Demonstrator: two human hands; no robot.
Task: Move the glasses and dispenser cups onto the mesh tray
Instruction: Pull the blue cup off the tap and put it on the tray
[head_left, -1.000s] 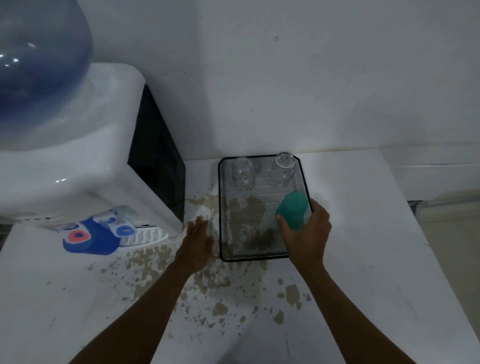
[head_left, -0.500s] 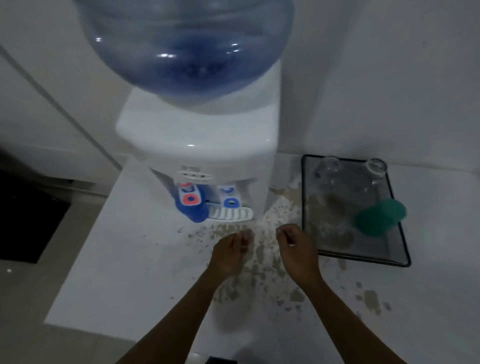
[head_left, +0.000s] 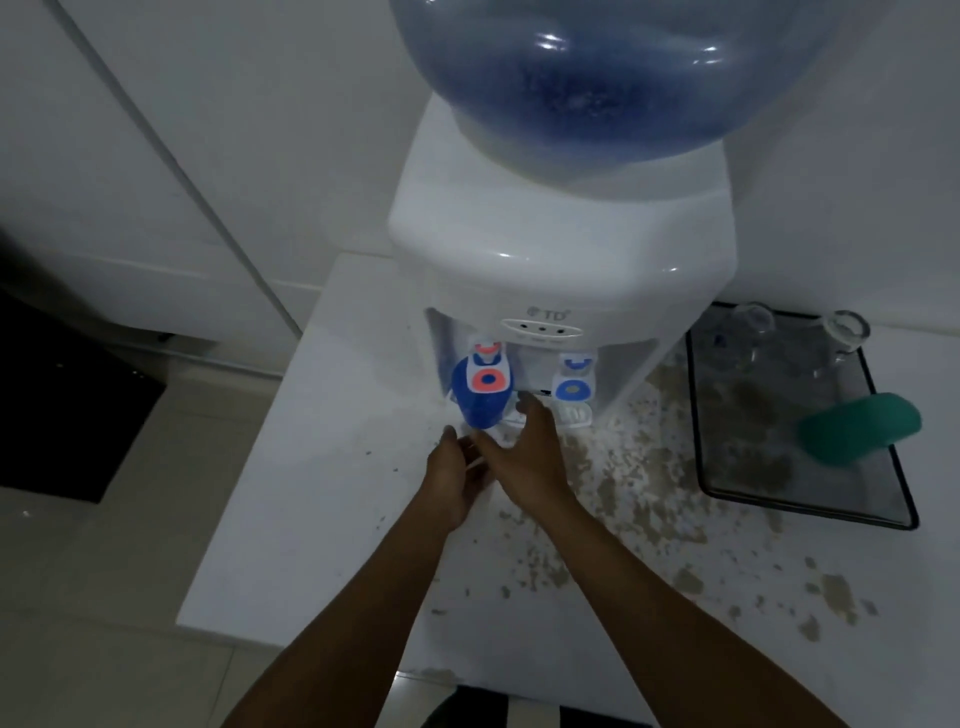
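White bench (head_left: 322, 499) carrying a water dispenser (head_left: 561, 249); mesh tray (head_left: 883, 499) at right holds two glasses (head_left: 748, 338) and a green cup (head_left: 857, 428). Blue cup (head_left: 480, 400) stands under the red tap. Left hand (head_left: 452, 480) and right hand (head_left: 524, 452), fingers spread, reach beside it, empty.

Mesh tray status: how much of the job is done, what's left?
Done: two clear glasses stand at the far end of the mesh tray, and a teal cup sits in it. In hand: the left hand and right hand are at the blue cup under the dispenser's red tap; no grasp is visible. Left: get that cup onto the tray.
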